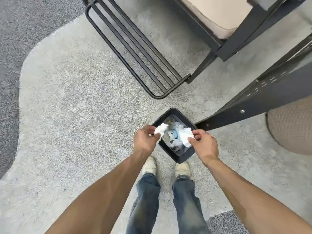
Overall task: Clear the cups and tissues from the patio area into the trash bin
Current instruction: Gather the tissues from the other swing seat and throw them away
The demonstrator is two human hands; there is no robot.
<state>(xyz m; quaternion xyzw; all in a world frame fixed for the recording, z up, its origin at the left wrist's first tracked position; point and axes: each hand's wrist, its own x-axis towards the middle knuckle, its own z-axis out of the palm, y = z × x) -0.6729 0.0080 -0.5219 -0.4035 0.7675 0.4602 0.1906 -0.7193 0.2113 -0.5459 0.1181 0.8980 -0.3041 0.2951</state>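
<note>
The person stands directly over the trash bin (175,159), a small black square container resting on the concrete patio floor (76,98) just ahead of both shoes, so that anything released falls straight into the opening. The left hand (146,138) is positioned above the bin's left corner with thumb and fingers pinching a crumpled white tissue (160,130); the wad sits over the rim, inside the bin's outline, which suggests it is held there for release. The right hand (203,143) is above the bin's right edge, its fingertips closed in a pinch on a second, flatter tissue (185,136) that hangs down into the opening. Holding each piece by a light pinch keeps contact small and allows a clean drop by simply parting the fingers. Inside the bin lie a paper cup (171,135) with a pale blue band, on its side near the centre, and further crumpled tissues around it, indicating that the clearing is well advanced. A dark metal chair frame (135,53) and a table leg (253,102) stand beyond and beside the bin's far edges; the leg's foot is close to the bin's right corner.
</note>
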